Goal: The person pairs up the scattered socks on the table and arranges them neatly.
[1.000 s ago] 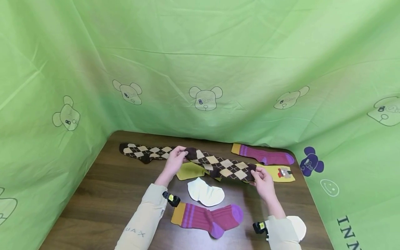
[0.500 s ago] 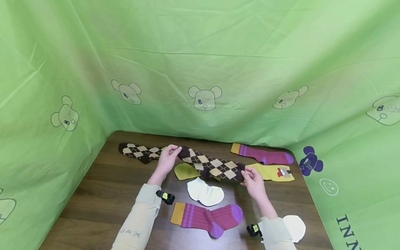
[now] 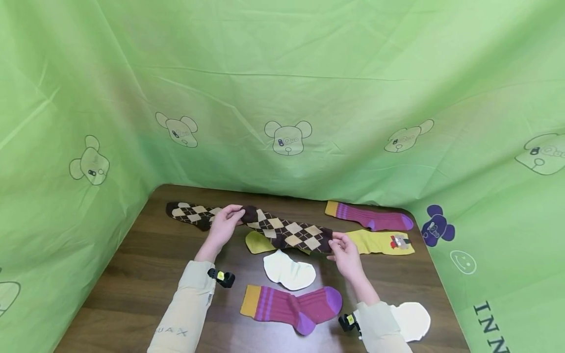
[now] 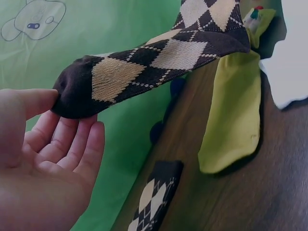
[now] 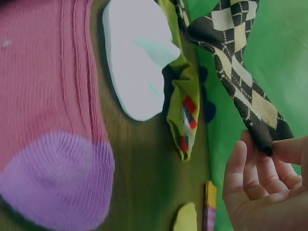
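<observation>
A dark brown argyle sock point(image 3: 287, 230) with cream and tan diamonds is stretched above the table between both hands. My left hand point(image 3: 222, 226) pinches its dark toe between thumb and fingers; the left wrist view shows the toe point(image 4: 72, 89) up close. At the other end, my right hand point(image 3: 346, 255) pinches the dark cuff point(image 5: 269, 137). A matching argyle sock point(image 3: 190, 213) lies flat at the back left, partly behind the left hand. Below the held sock lies a yellow-green sock point(image 4: 233, 110), partly covered by it in the head view.
Right of the held sock lies a yellow sock point(image 3: 375, 241) with an animal picture. A magenta sock point(image 3: 368, 217) lies at the back right. White socks point(image 3: 289, 271) and crossed magenta socks point(image 3: 282, 306) lie nearer. Another white item point(image 3: 415, 321) sits by the right sleeve. Green cloth point(image 3: 287, 88) surrounds the table.
Both hands have shifted left together with the argyle sock stretched between them. More of the right-hand yellow sock shows now. The other socks stay in place.
</observation>
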Motion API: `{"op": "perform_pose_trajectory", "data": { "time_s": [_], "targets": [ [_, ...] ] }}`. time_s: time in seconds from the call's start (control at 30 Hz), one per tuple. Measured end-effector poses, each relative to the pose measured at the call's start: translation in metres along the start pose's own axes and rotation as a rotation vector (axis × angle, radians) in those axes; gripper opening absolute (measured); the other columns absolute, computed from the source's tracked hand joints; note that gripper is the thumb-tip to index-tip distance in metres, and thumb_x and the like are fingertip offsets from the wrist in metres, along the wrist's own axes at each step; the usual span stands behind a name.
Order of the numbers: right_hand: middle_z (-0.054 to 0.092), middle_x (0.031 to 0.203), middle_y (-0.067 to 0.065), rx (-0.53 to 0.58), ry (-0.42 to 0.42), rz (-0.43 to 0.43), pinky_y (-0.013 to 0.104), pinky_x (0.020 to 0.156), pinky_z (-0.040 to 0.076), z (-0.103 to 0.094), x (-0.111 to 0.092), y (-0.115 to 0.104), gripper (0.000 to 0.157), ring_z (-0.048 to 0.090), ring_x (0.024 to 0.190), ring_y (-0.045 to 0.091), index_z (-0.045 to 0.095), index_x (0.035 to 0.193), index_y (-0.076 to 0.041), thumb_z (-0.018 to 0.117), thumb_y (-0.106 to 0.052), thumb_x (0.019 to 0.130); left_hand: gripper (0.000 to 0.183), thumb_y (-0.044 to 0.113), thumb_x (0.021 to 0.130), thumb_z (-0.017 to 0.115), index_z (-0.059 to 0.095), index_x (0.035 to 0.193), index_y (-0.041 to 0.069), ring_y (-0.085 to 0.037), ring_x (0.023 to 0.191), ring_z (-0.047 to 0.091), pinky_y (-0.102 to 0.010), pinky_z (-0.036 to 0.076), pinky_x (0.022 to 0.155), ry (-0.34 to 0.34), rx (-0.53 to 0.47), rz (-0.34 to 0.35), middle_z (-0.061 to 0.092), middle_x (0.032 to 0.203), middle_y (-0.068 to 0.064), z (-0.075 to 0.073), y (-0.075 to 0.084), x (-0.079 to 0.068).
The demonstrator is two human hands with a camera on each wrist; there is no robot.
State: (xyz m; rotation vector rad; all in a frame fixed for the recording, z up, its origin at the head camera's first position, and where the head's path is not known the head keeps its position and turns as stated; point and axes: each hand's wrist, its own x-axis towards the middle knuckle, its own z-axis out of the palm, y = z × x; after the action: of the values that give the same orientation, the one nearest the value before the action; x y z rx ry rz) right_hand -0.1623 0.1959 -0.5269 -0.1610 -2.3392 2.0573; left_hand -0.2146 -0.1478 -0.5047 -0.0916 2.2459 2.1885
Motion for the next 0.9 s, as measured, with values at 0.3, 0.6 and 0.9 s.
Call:
{"op": "perform_pose_trajectory", "data": {
  "time_s": [0.3, 0.6, 0.9],
  "targets": [
    [0.058, 0.097, 0.026, 0.057, -0.014, 0.060, 0.039, 0.061, 0.055, 0.014, 0.001, 0.006, 0.024, 0.062, 0.069, 0.027, 0.049, 0.117, 0.009, 0.050, 0.002, 0.094, 0.026, 0.015, 0.091, 0.062, 0.061, 0.109, -0.003, -0.018, 0.078, 0.064, -0.037, 0.052, 0.078, 0.056, 0.033, -0.014, 0.065, 0.103, -0.018, -0.015, -0.003, -0.002],
    [0.056, 0.091, 0.022, 0.044, 0.054, -0.011, 0.038, 0.058, 0.055, 0.025, -0.004, 0.011, 0.016, 0.055, 0.061, 0.014, 0.044, 0.107, 0.006, 0.052, 0.002, 0.093, 0.026, 0.015, 0.090, 0.064, 0.060, 0.107, -0.004, -0.019, 0.075, 0.064, -0.030, 0.053, 0.073, 0.077, -0.002, -0.001, 0.065, 0.103, -0.020, -0.028, -0.010, -0.004],
    [0.058, 0.097, 0.025, 0.042, 0.016, 0.008, 0.035, 0.061, 0.055, 0.030, -0.006, 0.004, 0.015, 0.060, 0.073, 0.027, 0.055, 0.106, 0.008, 0.052, 0.004, 0.093, 0.027, 0.016, 0.090, 0.064, 0.059, 0.107, -0.005, -0.017, 0.074, 0.064, -0.031, 0.053, 0.073, 0.099, -0.003, -0.011, 0.065, 0.102, -0.020, -0.036, -0.010, -0.004]
  ]
}}
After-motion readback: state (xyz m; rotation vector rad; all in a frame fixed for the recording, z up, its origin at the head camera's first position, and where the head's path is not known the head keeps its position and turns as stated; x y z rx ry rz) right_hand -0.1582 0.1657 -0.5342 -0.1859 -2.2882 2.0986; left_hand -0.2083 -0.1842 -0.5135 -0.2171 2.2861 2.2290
